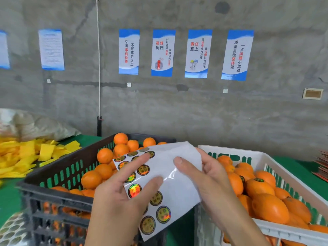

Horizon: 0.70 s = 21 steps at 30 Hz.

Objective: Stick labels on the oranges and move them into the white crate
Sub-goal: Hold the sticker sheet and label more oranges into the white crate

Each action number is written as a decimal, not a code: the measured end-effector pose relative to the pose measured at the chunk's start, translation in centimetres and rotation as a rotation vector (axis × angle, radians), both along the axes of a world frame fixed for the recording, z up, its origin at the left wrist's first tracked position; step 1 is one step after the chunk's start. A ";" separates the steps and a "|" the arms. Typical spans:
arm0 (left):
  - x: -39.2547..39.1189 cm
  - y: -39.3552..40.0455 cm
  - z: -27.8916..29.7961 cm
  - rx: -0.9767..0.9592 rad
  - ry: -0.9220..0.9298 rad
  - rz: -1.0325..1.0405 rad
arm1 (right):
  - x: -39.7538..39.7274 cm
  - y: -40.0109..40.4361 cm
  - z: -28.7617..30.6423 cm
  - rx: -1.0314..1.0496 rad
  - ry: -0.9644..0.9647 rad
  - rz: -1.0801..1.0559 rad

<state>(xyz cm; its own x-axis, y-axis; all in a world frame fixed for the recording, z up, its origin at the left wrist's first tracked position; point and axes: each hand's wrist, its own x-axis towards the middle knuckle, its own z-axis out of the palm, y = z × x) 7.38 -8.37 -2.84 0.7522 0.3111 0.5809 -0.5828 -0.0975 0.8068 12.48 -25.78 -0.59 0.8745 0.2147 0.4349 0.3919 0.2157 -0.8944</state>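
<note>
Both hands hold a white label sheet point(175, 178) bearing several round holographic gold stickers, raised between the two crates. My left hand point(122, 190) grips its left side, thumb and fingers lying over the stickers. My right hand point(204, 173) holds the blank right part, thumb pressed on the glossy backing. A black crate point(58, 194) on the left holds several unlabelled oranges point(104, 155). The white crate point(271, 164) on the right holds several oranges point(269, 206), some showing a sticker on top.
A heap of yellow strips point(26, 157) and a grey sack point(35, 125) lie on the green table point(10, 197) at left. Another sticker sheet point(12, 229) sits at bottom left. Reddish cartons point(322, 166) lie at the right edge. A concrete wall with posters stands behind.
</note>
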 end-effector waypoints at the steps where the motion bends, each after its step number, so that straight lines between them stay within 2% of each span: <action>1: -0.1 0.2 0.1 0.004 0.009 0.021 | -0.4 0.1 0.1 0.035 -0.008 0.005; 13: -1.6 1.7 1.9 -0.256 0.002 -0.090 | -2.1 2.5 1.8 0.085 -0.148 -0.102; 17: -1.2 2.9 1.6 -0.266 -0.031 -0.008 | -2.2 3.4 2.0 0.053 -0.173 -0.115; 21: -0.7 3.9 1.3 -0.363 -0.049 0.043 | -1.6 4.6 2.4 -0.017 -0.177 -0.076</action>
<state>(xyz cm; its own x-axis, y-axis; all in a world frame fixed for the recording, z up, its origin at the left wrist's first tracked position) 6.72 -4.51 -1.51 0.7081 0.5343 0.4616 -0.6230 0.1650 0.7646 10.88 -21.17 1.77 0.7986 0.1595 0.5803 0.5581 0.1645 -0.8133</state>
